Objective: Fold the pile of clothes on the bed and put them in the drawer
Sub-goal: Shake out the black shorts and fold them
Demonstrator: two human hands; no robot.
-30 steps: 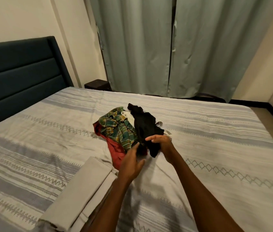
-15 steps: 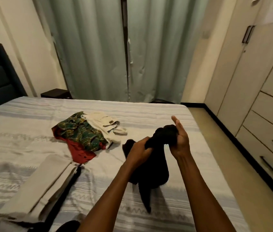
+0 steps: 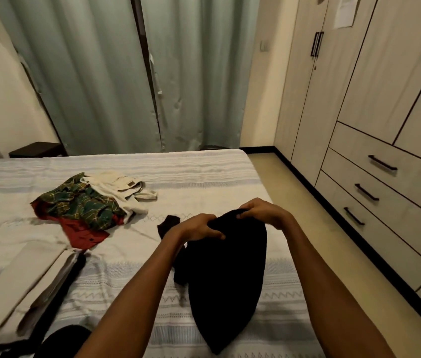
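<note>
While both hands, left (image 3: 199,228) and right (image 3: 263,211), grip black garment (image 3: 227,275) above bed (image 3: 204,177): unfolded pile (image 3: 88,202) left of it, folded stack (image 3: 18,280) nearer, drawers (image 3: 385,192) shut; mostly undone.

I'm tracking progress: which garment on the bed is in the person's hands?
The black garment, gripped by the left hand and right hand; the green plaid, red and cream pieces lie untouched.
</note>
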